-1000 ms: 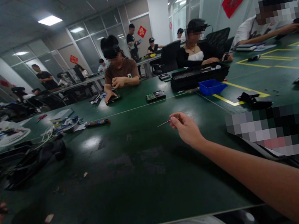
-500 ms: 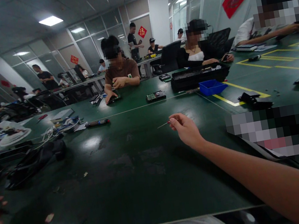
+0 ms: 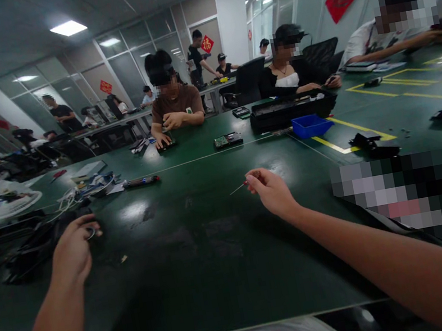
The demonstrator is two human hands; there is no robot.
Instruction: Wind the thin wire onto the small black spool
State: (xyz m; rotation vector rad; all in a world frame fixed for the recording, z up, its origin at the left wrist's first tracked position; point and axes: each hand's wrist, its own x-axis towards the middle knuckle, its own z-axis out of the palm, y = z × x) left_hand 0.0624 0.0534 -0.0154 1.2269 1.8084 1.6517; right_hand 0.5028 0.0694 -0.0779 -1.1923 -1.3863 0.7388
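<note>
My right hand [image 3: 270,188] is raised over the middle of the green table [image 3: 210,298], its fingers closed round a thin screwdriver [image 3: 237,189]. The bare shaft points left, and a bit of red handle shows at the fingertips. At the left, my left hand [image 3: 73,246] is over the table, near a black plastic part [image 3: 20,266]. A small shiny ring-shaped piece [image 3: 91,232] shows between its bent fingers; what it belongs to is hidden.
Ahead lie a second screwdriver-like tool [image 3: 141,182], a hard drive [image 3: 228,140], a long black case [image 3: 292,112] and a blue bin [image 3: 311,126]. Black brackets [image 3: 374,145] lie at the right; cables [image 3: 77,198] are heaped at the left. Co-workers sit across the table.
My left hand has come in from the left edge, moving up and right with the ring-shaped piece. My right hand stays nearly in place, the screwdriver's tip tilted slightly lower.
</note>
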